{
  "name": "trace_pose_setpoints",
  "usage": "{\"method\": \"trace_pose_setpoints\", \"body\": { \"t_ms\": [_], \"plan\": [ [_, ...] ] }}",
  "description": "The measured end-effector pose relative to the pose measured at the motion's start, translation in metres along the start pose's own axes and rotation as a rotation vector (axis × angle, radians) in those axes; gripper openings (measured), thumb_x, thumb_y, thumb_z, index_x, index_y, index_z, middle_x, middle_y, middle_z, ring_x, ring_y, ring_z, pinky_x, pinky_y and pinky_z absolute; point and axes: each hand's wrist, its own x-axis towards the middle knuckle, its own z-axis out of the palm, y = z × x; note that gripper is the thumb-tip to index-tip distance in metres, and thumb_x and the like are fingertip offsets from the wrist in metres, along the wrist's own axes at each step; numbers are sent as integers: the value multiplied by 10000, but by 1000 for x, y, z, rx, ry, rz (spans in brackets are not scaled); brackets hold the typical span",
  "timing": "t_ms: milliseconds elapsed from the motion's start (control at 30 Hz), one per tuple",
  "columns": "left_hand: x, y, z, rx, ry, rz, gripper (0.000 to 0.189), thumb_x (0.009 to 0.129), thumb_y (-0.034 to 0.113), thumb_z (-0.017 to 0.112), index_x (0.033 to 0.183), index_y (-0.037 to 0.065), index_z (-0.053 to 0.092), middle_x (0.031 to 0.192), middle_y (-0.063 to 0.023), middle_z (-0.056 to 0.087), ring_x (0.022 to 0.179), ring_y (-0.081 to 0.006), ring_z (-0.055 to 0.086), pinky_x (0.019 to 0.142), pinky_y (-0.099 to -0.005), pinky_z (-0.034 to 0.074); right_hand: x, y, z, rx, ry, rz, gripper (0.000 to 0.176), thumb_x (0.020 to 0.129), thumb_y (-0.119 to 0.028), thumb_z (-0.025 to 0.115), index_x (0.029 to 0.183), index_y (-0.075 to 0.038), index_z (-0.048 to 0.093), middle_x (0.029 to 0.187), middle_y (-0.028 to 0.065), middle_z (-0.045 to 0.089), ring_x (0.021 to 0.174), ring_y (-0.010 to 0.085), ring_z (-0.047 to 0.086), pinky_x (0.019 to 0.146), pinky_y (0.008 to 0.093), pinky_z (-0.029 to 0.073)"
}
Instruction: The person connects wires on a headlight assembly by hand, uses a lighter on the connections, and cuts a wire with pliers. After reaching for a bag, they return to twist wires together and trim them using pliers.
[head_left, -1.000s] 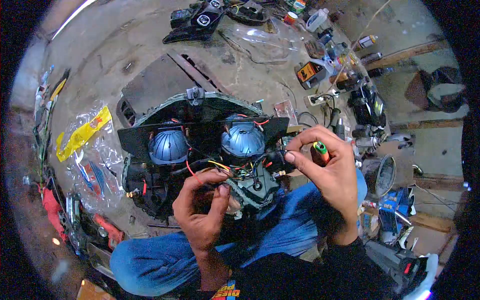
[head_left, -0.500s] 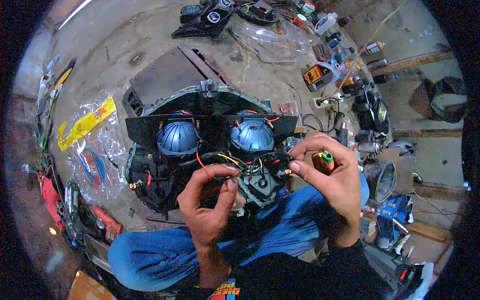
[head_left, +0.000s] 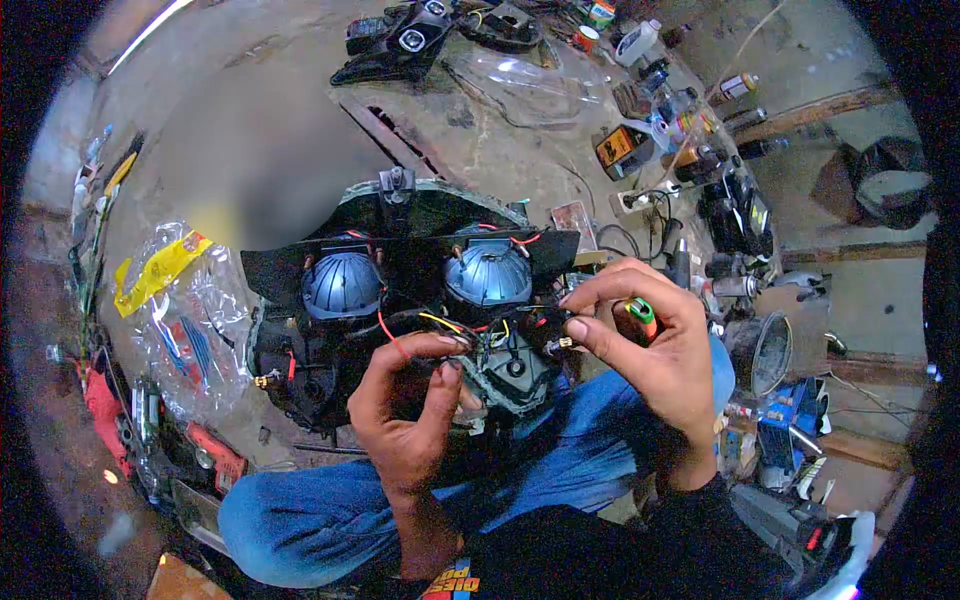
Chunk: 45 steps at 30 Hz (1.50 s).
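Note:
A black headlight assembly (head_left: 300, 355) with two blue domed lamp housings (head_left: 342, 284) rests against my knees, its back facing me. A tangle of red, yellow and black wires (head_left: 470, 330) runs across its middle. My left hand (head_left: 405, 415) pinches those wires between thumb and fingertips. My right hand (head_left: 650, 355) pinches a small wire connector (head_left: 562, 343) at its fingertips and also keeps an orange and green lighter (head_left: 640, 316) tucked against the palm.
A clear plastic bag with yellow label (head_left: 170, 300) lies on the concrete floor at left, red tools (head_left: 210, 455) below it. Another headlight (head_left: 395, 40), bottles (head_left: 640, 40), a yellow meter (head_left: 620, 148) and assorted parts crowd the back and right.
Both hands stay on the wires with only small finger shifts. The view has swayed slightly, so the headlight appears a little shifted in the picture.

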Motion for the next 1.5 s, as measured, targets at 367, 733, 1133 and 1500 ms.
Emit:
{"method": "trace_pose_setpoints", "body": {
  "t_ms": [367,733,1133,1500],
  "plan": [
    [-1,2,3,-57,26,-43,165,936,-56,645,1099,-36,629,1009,-137,720,679,-136,683,600,-255,555,-1,2,3,75,86,33,146,834,-78,788,964,-30,743,923,77,722,871,184,678,807,306,499],
    [-3,-2,0,-118,13,-62,189,928,-71,647,1114,-37,630,1064,-138,705,759,-132,669,665,-273,576,-2,5,0,61,136,-21,129,837,-68,779,957,-30,754,960,81,716,924,191,667,825,308,503],
    [0,3,2,2,12,13,186,918,-79,651,1098,-31,643,1082,-142,703,789,-141,683,646,-269,584,-2,-1,2,81,169,34,116,844,-37,756,956,-12,744,953,84,700,929,183,659,844,299,499],
    [0,0,0,-35,21,-28,191,899,-81,667,1081,-23,655,1079,-131,705,867,-147,683,687,-264,582,1,-1,4,41,169,20,112,842,-26,751,951,-5,738,950,86,697,919,188,657,844,304,498]
  ]
}}
